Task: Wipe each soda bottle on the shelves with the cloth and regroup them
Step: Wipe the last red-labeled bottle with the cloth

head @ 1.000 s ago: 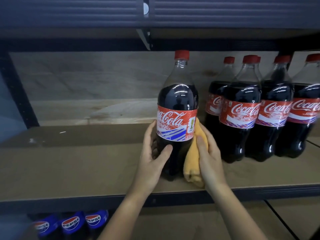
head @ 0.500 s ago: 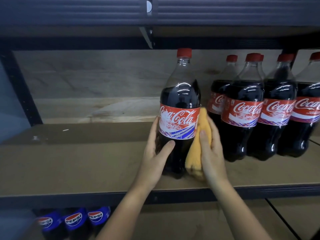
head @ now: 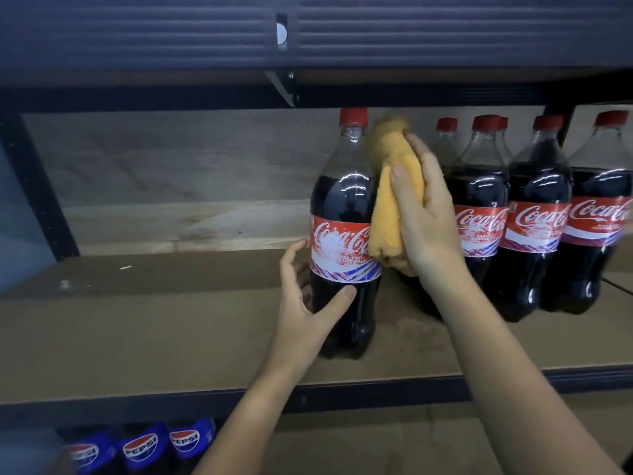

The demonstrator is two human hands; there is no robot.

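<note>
A tall Coca-Cola bottle (head: 344, 214) with a red cap stands upright on the brown shelf board (head: 154, 330), apart from the others. My left hand (head: 305, 303) grips its lower body, thumb across the front. My right hand (head: 428, 221) holds a folded yellow cloth (head: 394, 186) and presses it against the bottle's right shoulder, up near the neck. Several more Coca-Cola bottles (head: 534, 234) stand grouped close together on the right; my right hand hides part of the nearest one.
The upper shelf's dark beam (head: 308, 46) hangs just above the bottle caps. A dark upright post (head: 37, 197) stands at the left. Pepsi bottles (head: 144, 447) sit on the shelf below, at the lower left. The wooden back panel (head: 178, 173) closes the rear.
My right hand has slid the cloth up the bottle's right side, from beside the label to the shoulder near the neck. My left hand has stayed on the lower body.
</note>
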